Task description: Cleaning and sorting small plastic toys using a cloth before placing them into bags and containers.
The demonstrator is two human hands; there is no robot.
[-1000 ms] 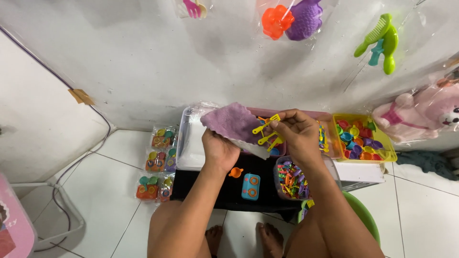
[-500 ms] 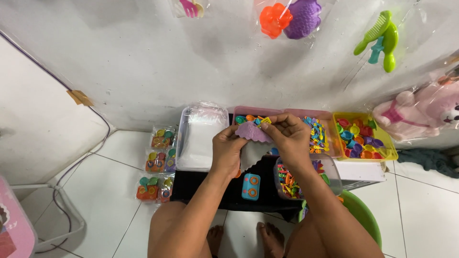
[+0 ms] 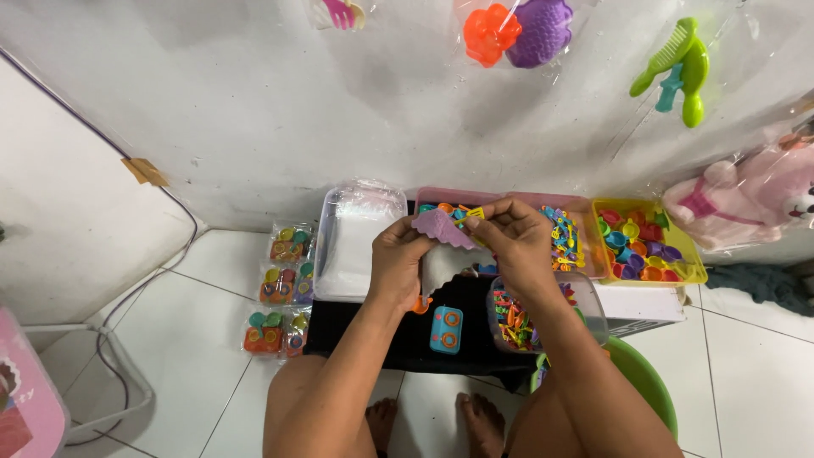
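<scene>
From the head camera, both forearms reach forward over the black table (image 3: pixel 373 343). The left hand (image 3: pixel 397 259) and right hand (image 3: pixel 517 242) meet, fingers pressed on a purple scalloped piece (image 3: pixel 441 227) held above the pink tray (image 3: pixel 509 199). A clear bag (image 3: pixel 454 267) hangs below it. Around them: a clear lidded box (image 3: pixel 356 242), a yellow tray (image 3: pixel 649 242), and a blue toy (image 3: pixel 447 329).

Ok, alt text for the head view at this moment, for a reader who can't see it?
Both hands, left hand and right hand, hold a purple scalloped toy piece over a black tabletop. Around them sit a yellow tray of small colourful toys, a clear lidded box and a blue toy radio.
</scene>
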